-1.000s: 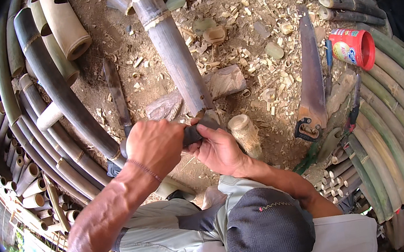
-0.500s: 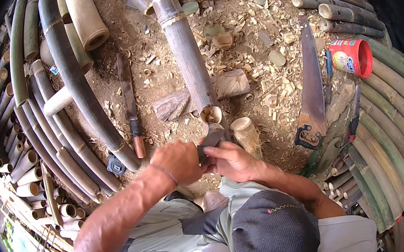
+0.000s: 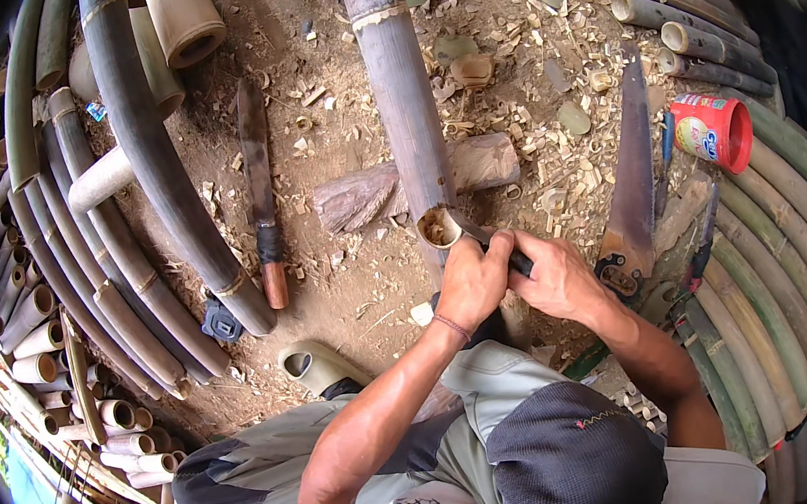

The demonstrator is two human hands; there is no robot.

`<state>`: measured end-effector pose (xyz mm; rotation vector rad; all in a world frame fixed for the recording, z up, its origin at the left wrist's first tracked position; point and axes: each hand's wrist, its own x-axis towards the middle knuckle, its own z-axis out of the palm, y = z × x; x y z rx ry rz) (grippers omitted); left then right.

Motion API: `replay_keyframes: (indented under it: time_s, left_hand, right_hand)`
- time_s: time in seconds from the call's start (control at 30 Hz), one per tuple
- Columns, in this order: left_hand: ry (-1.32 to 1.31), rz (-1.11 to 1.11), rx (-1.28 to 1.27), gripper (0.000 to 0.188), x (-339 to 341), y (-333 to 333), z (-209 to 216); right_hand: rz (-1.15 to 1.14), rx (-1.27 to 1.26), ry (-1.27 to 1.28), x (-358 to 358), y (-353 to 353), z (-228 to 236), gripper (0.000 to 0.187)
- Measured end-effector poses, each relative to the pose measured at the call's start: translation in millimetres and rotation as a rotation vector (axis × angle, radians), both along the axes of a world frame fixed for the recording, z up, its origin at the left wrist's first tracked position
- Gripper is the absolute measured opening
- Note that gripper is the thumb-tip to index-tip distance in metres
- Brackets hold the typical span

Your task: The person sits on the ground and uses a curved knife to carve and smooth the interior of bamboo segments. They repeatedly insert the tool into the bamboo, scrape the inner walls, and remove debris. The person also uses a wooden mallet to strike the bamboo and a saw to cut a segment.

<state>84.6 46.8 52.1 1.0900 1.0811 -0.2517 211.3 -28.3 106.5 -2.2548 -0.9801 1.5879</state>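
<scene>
A long dark bamboo pole (image 3: pixel 406 111) stretches away from me, its near end showing a cut opening with a pale inner wall. A knife (image 3: pixel 469 232) with a dark handle has its blade at the right rim of that opening. My right hand (image 3: pixel 560 278) is closed round the handle. My left hand (image 3: pixel 473 282) is closed beside it, fingers against the blade's base and just below the pole's end. The fingers hide part of the knife.
A split log (image 3: pixel 357 202) lies crosswise under the pole. To the left are a machete (image 3: pixel 260 189), a tape measure (image 3: pixel 220 320) and bamboo lengths (image 3: pixel 167 170). At right lie a handsaw (image 3: pixel 627 164), a red tub (image 3: pixel 711 132) and stacked bamboo (image 3: pixel 776 247). Wood chips cover the ground.
Both hands have moved right with the knife, whose blade now meets the pole's opening. My left knee has swung out to the left, and a clog has come into sight.
</scene>
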Motion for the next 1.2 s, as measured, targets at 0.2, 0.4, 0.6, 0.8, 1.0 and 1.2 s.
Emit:
replay_keyframes:
  time_s: [0.2,0.4,0.6,0.8,1.0,1.2]
  left_hand:
    - [-0.131,0.476,-0.446,0.038,2,9,15]
    - [-0.591,1.034,-0.799,0.024,-17,0,9]
    - [-0.608,1.368,-0.992,0.034,-11,17,19]
    - [-0.491,1.164,-1.012,0.039,-7,-20,-4]
    - [-0.369,1.044,-0.992,0.041,1,-42,8]
    - [-0.197,0.993,-0.842,0.037,-8,-41,9]
  right_hand:
    - [0.552,0.058,-0.115,31,53,17,0.025]
    - [0.958,0.040,-0.076,25,122,30,0.013]
    - [1.428,-0.116,-0.173,-9,195,17,0.016]
    - [1.017,0.158,-0.030,41,98,19,0.018]
    - [0.995,0.124,-0.073,43,51,19,0.024]
    - [0.834,0.115,-0.029,32,38,14,0.024]
